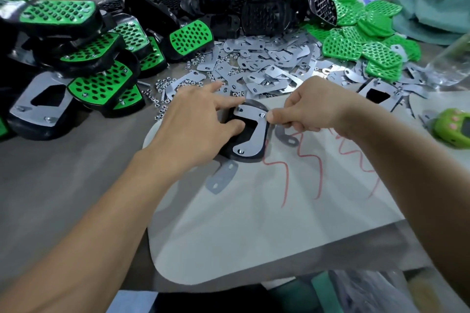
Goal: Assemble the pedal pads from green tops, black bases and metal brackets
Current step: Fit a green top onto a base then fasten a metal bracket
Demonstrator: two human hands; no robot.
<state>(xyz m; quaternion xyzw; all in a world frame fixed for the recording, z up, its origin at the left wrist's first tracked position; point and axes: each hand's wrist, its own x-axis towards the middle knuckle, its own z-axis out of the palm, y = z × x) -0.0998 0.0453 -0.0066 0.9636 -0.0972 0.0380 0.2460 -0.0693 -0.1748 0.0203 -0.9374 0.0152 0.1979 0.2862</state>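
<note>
A black pedal base lies underside up on the white sheet, with a curved metal bracket laid over it and bolt ends showing through. My left hand holds the base from its left side, thumb pressed into its opening, index finger stretched out. My right hand pinches something small at the bracket's upper right bolt; what it pinches is hidden. Two loose brackets lie on the sheet beside the base.
Finished green-and-black pads are heaped at the left. Bare black bases pile at the back, green tops at the back right, loose brackets and small nuts between. A green gadget sits at the right edge.
</note>
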